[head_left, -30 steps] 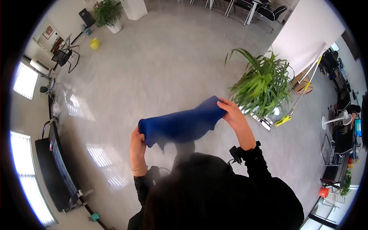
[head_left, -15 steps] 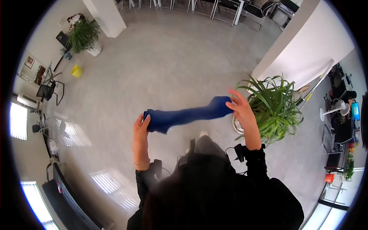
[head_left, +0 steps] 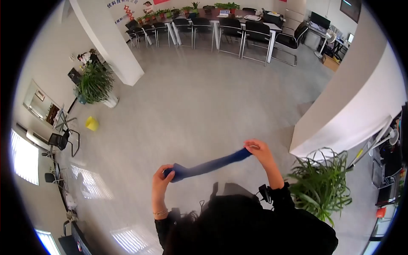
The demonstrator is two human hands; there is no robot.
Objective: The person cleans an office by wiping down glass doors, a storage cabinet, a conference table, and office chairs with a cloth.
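Observation:
A strip of dark blue cloth (head_left: 208,167) stretches between my two hands in the air, in front of my body. My left hand (head_left: 161,180) is closed on its bunched left end, thumb on the near side. The right end sits higher, pinched between the thumb and fingers of my right hand (head_left: 260,151). The middle of the cloth is narrow and slightly blurred, so I cannot make out what kind of item it is.
A leafy potted plant (head_left: 321,185) stands to my right, beside a white pillar (head_left: 335,114). Far ahead, black chairs (head_left: 231,32) line a long table. A yellow bin (head_left: 92,123) and another plant (head_left: 94,83) stand at the left on the grey floor (head_left: 204,102).
My view has tilted up, bringing the table and far wall into sight. The cloth has narrowed from a wide band to a slim strip, both ends still held.

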